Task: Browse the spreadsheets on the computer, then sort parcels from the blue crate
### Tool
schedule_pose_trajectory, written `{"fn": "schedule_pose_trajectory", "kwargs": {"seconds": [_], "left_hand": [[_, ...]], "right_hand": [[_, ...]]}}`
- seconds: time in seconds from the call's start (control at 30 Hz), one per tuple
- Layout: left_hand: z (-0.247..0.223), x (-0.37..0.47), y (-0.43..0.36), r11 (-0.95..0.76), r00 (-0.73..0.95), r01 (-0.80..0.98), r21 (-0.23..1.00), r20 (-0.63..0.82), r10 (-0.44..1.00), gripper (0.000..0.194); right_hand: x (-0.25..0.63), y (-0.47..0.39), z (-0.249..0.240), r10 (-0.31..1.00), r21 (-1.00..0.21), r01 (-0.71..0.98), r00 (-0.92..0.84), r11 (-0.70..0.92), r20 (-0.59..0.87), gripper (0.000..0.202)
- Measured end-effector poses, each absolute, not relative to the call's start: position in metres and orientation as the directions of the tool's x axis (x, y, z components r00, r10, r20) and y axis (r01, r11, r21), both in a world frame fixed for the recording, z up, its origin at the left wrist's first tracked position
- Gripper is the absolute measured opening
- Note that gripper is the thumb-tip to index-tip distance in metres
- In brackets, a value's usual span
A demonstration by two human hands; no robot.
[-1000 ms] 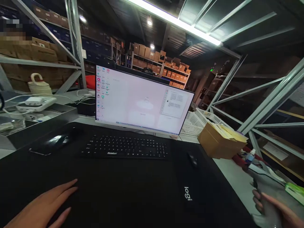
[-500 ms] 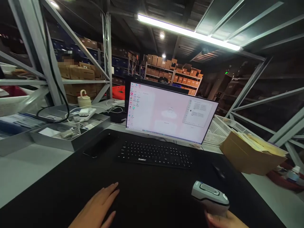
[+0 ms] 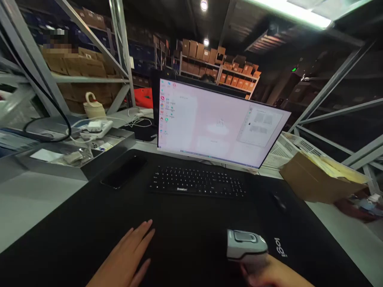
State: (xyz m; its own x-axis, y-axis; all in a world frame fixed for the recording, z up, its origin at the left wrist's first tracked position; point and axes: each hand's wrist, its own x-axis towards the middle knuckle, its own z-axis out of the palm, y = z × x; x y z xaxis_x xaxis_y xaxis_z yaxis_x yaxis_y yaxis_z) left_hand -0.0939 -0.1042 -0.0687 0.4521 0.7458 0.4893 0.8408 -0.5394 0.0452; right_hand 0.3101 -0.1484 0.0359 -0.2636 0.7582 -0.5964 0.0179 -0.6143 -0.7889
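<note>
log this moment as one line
right hand: holding grey scanner; left hand: open, over black mat; keyboard: in front of monitor

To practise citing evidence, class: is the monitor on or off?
On: the monitor is lit, with icons down its left side.

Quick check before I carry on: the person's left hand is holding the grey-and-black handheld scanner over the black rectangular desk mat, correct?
Wrong hand: the head view shows the right hand holding the grey-and-black handheld scanner over the black rectangular desk mat.
</note>
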Motion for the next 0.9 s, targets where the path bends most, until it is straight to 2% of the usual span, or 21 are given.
{"fn": "schedule_pose_trajectory", "kwargs": {"seconds": [0.1, 0.23, 0.33, 0.43, 0.53, 0.63, 0.73, 0.9], "left_hand": [[-0.064, -0.092, -0.11, -0.539, 0.443, 0.825, 0.166, 0.402, 0.801, 0.063], [-0.041, -0.08, -0.126, -0.357, 0.285, 0.788, 0.501, 0.216, 0.934, 0.065], [-0.024, -0.057, -0.128, -0.263, 0.386, 0.553, 0.791, 0.037, 0.922, 0.073], [-0.014, -0.026, -0.119, -0.086, 0.518, 0.275, 0.958, -0.073, 0.852, 0.092], [-0.006, -0.002, -0.111, 0.0, 0.621, 0.082, 0.997, -0.051, 0.782, 0.106], [0.0, 0.003, -0.114, 0.024, 0.686, 0.047, 0.999, -0.05, 0.726, 0.098], [0.005, -0.001, -0.119, 0.039, 0.7, 0.049, 0.998, -0.062, 0.712, 0.089], [0.005, -0.003, -0.119, 0.07, 0.711, 0.017, 0.997, -0.062, 0.7, 0.082]], "right_hand": [[0.285, -0.139, 0.027, 0.655, -0.728, 0.052, -0.395, -0.683, -0.644, 0.024], [0.258, -0.126, 0.021, 0.603, -0.724, 0.056, -0.512, -0.688, -0.612, 0.026], [0.245, -0.123, 0.018, 0.565, -0.712, 0.074, -0.554, -0.698, -0.612, 0.027], [0.237, -0.128, 0.021, 0.588, -0.743, 0.112, -0.539, -0.66, -0.603, 0.023], [0.236, -0.137, 0.038, 0.651, -0.8, 0.173, -0.497, -0.574, -0.574, 0.03], [0.236, -0.145, 0.06, 0.691, -0.849, 0.242, -0.498, -0.47, -0.524, 0.048], [0.236, -0.149, 0.074, 0.703, -0.887, 0.268, -0.541, -0.376, -0.461, 0.049], [0.234, -0.15, 0.074, 0.7, -0.908, 0.253, -0.578, -0.335, -0.419, 0.052]]}}
